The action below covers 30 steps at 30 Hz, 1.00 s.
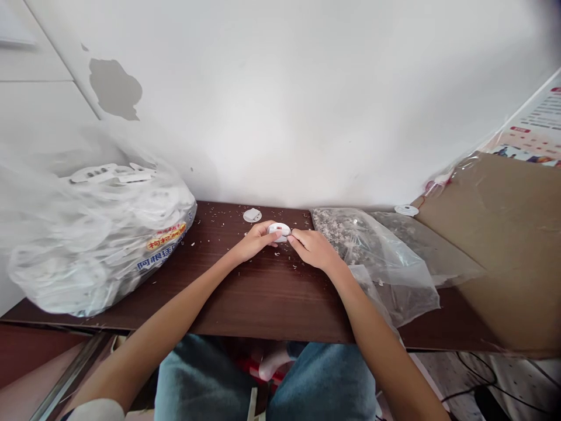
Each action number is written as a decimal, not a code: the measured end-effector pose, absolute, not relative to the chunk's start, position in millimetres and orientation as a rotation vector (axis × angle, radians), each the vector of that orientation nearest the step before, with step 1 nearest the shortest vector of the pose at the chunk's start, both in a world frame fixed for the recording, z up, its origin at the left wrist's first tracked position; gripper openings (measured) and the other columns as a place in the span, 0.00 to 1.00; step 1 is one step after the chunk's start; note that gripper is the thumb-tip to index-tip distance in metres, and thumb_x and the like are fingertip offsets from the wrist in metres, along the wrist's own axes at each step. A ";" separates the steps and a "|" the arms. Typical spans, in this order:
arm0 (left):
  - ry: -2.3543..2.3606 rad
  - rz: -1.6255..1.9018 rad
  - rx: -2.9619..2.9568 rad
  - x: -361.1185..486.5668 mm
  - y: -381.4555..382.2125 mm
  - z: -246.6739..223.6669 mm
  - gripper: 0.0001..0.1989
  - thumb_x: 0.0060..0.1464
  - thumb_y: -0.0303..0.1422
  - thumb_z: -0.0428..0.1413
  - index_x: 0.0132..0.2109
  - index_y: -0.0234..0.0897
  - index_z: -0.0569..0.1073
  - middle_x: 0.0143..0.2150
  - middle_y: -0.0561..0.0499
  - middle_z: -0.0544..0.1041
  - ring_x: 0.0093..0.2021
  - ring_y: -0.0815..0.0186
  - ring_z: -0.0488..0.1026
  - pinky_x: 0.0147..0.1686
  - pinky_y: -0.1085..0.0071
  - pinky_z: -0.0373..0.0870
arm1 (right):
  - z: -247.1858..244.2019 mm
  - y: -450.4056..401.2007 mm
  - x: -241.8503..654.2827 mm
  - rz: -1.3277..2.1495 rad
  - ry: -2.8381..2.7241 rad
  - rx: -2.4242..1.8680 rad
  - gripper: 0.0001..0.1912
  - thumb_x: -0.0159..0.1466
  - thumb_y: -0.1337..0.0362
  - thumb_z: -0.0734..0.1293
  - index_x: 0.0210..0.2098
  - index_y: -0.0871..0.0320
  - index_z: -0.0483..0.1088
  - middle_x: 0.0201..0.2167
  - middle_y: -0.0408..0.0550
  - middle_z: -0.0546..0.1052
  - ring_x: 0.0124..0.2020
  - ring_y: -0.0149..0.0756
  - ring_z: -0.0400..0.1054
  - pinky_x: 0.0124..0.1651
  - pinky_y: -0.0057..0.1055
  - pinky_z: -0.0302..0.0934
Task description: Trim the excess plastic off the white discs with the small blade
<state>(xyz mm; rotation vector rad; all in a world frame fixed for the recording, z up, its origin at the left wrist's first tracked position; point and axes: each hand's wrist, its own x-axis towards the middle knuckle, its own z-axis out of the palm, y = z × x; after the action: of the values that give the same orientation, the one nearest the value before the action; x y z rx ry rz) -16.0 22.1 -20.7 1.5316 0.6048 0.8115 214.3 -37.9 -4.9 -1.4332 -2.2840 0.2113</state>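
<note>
My left hand is closed round a small white oval plastic piece, with the thumb lying across its front. The piece has a small reddish mark and is held above the dark wooden table. My right hand is pinched at the right edge of the piece, thumb and index finger together. A thin dark shape shows at those fingertips, too small to name. Behind my left hand, a white disc with a square block lies on the table.
A large clear bag full of white plastic parts stands at the left. At the right lie clear bags with small pale bits, a white round part and a cardboard box. White scraps litter the table before the wall.
</note>
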 end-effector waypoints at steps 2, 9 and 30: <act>0.596 0.799 1.565 -16.3 20.0 -18.9 0.24 0.59 0.48 0.67 0.53 0.34 0.77 0.48 0.44 0.79 0.47 0.60 0.78 0.43 0.67 0.77 | -4.4 -38.1 213.9 0.179 -2.296 -1.451 0.17 0.80 0.56 0.55 0.36 0.55 0.63 0.31 0.45 0.75 0.31 0.36 0.65 0.35 0.32 0.47; 0.681 0.863 1.818 -14.6 15.9 -16.0 0.21 0.59 0.46 0.67 0.50 0.34 0.76 0.41 0.49 0.77 0.38 0.67 0.72 0.39 0.71 0.70 | -4.4 -38.5 213.1 0.110 -2.337 -1.486 0.18 0.80 0.55 0.55 0.38 0.55 0.66 0.34 0.46 0.78 0.33 0.36 0.68 0.36 0.33 0.46; 0.761 0.854 1.918 -14.9 11.2 -17.2 0.19 0.62 0.47 0.64 0.51 0.36 0.77 0.41 0.48 0.80 0.38 0.64 0.75 0.39 0.69 0.71 | -12.1 -33.5 215.3 0.233 -2.356 -1.441 0.19 0.80 0.53 0.53 0.38 0.54 0.65 0.32 0.45 0.75 0.30 0.36 0.64 0.35 0.33 0.46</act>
<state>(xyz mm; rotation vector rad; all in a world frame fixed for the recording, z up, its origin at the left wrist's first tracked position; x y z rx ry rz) -14.9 11.2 -17.2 1.9185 0.7606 0.8545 215.3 -33.5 -12.1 -1.4406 -2.3555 0.2334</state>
